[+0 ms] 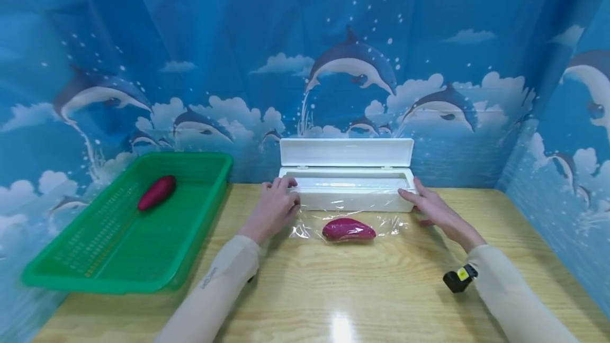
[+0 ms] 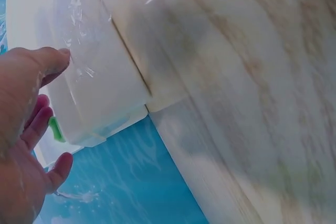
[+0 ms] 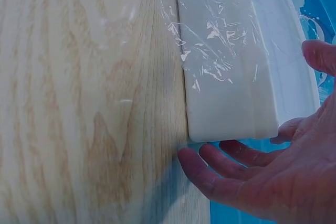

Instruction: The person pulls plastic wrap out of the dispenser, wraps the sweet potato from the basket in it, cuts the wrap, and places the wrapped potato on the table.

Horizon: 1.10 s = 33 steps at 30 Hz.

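A white cling film dispenser box (image 1: 348,202) lies on the table with its lid (image 1: 347,152) raised. Clear cling film (image 1: 305,225) comes over its front onto the table. A purple-red sweet potato (image 1: 349,229) lies at that film, just in front of the box; whether it is over or under the film I cannot tell. My left hand (image 1: 275,206) is at the box's left end, fingers loosely bent, thumb near the film (image 2: 79,59). At the right end, my right hand (image 1: 436,206) has its fingers spread, with the fingertips (image 3: 191,163) close to the box's end face.
To the left stands a green plastic basket (image 1: 202,216) with another purple-red sweet potato (image 1: 157,192) in it. A blue dolphin-print curtain (image 1: 257,68) hangs behind the wooden table (image 1: 381,290) and along its sides. A small black device (image 1: 458,278) sits at the right wrist.
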{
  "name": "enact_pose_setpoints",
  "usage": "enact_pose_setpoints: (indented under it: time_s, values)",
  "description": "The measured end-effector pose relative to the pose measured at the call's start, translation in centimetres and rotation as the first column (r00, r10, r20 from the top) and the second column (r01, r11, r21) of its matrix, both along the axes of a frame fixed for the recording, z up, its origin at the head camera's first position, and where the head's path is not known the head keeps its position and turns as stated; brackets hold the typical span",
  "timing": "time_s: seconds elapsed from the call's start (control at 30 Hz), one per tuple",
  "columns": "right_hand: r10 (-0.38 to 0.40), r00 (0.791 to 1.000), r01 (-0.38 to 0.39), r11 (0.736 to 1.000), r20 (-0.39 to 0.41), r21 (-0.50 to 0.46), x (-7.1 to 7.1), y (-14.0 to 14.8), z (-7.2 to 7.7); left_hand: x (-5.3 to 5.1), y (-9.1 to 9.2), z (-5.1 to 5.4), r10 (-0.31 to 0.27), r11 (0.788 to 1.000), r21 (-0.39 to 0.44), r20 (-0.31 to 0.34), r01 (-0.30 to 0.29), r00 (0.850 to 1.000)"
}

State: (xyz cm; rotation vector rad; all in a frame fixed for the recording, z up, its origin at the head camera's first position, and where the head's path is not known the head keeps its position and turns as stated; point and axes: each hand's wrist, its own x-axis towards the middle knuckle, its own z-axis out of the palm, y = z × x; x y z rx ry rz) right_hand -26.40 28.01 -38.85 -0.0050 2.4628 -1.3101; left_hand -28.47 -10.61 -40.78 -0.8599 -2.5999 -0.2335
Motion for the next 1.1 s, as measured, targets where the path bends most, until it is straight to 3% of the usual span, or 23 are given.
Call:
enact_pose_setpoints:
  time_s: [0.37, 0.6, 0.73, 0.87, 0.97, 1.1]
  values:
    - [0.006, 1.0, -0.006, 1.0, 0.008, -0.011, 0.0, 0.0, 0.0, 1.0, -0.7, 1.3, 0.034, 0.996, 0.075, 0.158, -0.046, 0.987]
    - [0.008, 1.0, -0.008, 1.0, -0.006, -0.015, 0.3, 0.2, -0.1, 1.7, -1.4, 1.9, -0.026, 0.998, 0.064, 0.203, 0.013, 0.979]
    - [0.014, 0.997, -0.014, 1.0, -0.073, 0.002, 1.0, 0.4, -0.3, 2.0, -1.6, 1.9, -0.054, 0.998, 0.051, 0.234, 0.043, 0.971]
    - [0.015, 0.982, -0.005, 0.998, -0.188, 0.056, 2.4, 0.4, -0.6, 2.6, -1.9, 2.4, -0.084, 0.996, 0.057, 0.317, 0.07, 0.945]
    - [0.047, 0.967, -0.015, 0.992, -0.252, 0.129, 3.6, 0.7, -0.8, 3.3, -2.0, 3.2, -0.084, 0.995, 0.08, 0.377, 0.058, 0.922]
    - [0.101, 0.954, -0.052, 0.983, -0.283, 0.176, 4.7, 1.0, -1.0, 4.1, -0.9, 4.5, -0.056, 0.994, 0.109, 0.369, 0.017, 0.928]
